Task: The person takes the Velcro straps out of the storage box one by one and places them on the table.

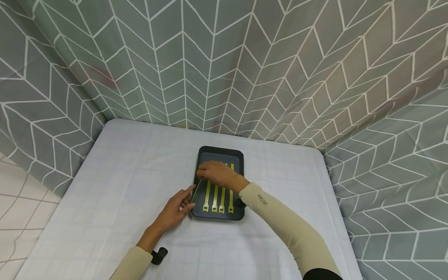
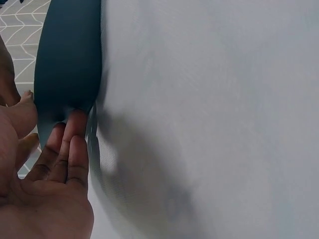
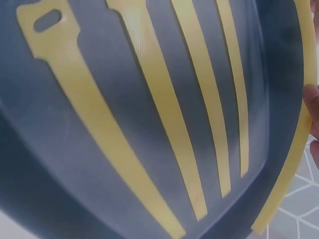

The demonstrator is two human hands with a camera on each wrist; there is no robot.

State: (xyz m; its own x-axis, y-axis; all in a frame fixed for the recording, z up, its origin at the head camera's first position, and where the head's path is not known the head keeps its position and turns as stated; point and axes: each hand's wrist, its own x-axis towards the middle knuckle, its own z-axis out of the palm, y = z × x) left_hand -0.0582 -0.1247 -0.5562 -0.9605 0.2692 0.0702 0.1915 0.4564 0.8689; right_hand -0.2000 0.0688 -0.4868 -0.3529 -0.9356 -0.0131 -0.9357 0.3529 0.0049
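Note:
A dark tray (image 1: pixel 218 216) lies on the bed-like white surface with several yellow hook-and-loop cable ties (image 3: pixel 162 99) side by side in it, slotted heads toward me. Another yellow cable tie (image 3: pixel 291 164) stands edge-on along the tray's left side. My right hand (image 1: pixel 215 173) reaches over the tray and pinches this tie partway along, its far end sticking out past the fingers. At the tray's near left edge, my left hand (image 1: pixel 178 208) has thumb and forefinger at the tie's nearer part. In the left wrist view, other fingertips of that hand touch the tray's outer wall (image 2: pixel 70 55).
White cloth (image 1: pixel 140 167) covers the flat surface around the tray. Grey curtains (image 1: pixel 210 70) with a white line pattern hang behind and at both sides. Pale floor tiles (image 1: pixel 17 210) show at the left. Small black cameras (image 1: pixel 159 256) are worn on the wrists.

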